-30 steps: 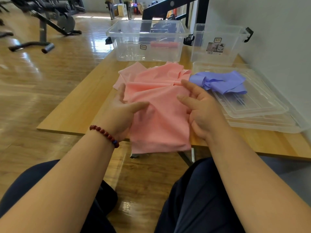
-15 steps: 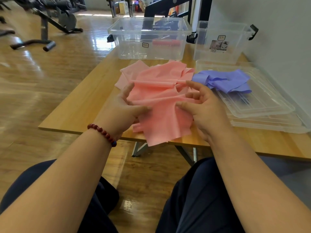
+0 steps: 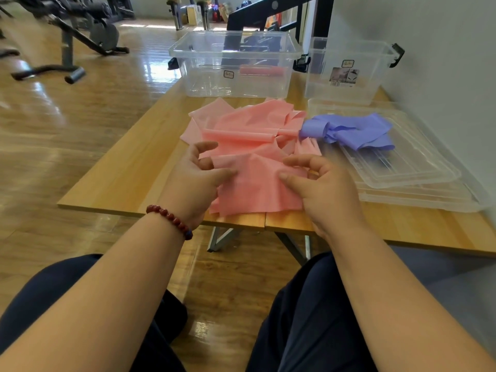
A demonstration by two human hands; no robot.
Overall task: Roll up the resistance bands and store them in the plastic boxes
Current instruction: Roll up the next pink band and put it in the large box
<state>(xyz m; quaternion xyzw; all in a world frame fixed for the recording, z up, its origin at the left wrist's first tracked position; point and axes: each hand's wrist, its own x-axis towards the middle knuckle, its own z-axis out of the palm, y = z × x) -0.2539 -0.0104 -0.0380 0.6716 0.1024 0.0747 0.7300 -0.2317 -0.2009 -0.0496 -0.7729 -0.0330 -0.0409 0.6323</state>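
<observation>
Left hand (image 3: 197, 181) and right hand (image 3: 326, 191) each pinch the crumpled pink rubber resistance band (image 3: 257, 189) at the wooden desk's (image 3: 128, 181) near edge. The clear plastic box (image 3: 209, 79) stands at the far edge.

Pink bands (image 3: 249, 119) are heaped on a wooden table (image 3: 128, 178). Behind them a wide clear box (image 3: 233, 76) and a smaller clear box (image 3: 346, 81) are set, and right of them what appear to be stacked lids (image 3: 418, 194).

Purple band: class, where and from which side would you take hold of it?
Probably grip the purple band at its looped left end, from the near side: the loop stands open, while the rest lies bunched on the clear lids.
</observation>
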